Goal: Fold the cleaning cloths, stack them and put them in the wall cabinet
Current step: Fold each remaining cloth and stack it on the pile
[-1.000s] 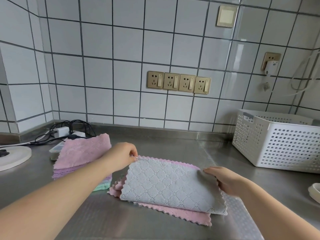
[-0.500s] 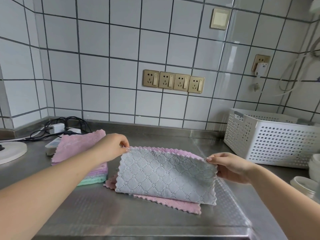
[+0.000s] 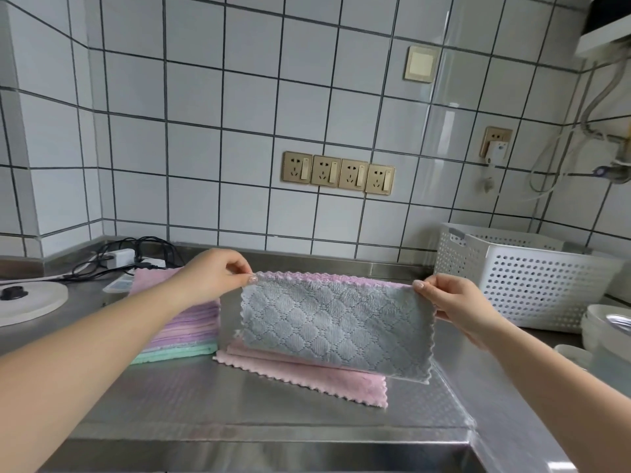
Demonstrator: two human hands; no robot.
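Pinching one grey-pink cloth (image 3: 336, 331) by its top corners, two hands, left hand (image 3: 211, 279), right hand (image 3: 454, 303), one folded stack (image 3: 186, 331) beside.

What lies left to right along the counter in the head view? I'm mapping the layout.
White round disc → stack of folded cloths → grey cloth held up by both hands → white perforated basket.

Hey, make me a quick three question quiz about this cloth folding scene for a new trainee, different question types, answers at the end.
1. True or false: both hands pinch the grey cloth by its top corners.
2. The stack of cloths lies beside which hand? A left hand B right hand
3. Fill in: under the grey cloth lies a ____ cloth.

Key: 1 true; 2 A; 3 pink.
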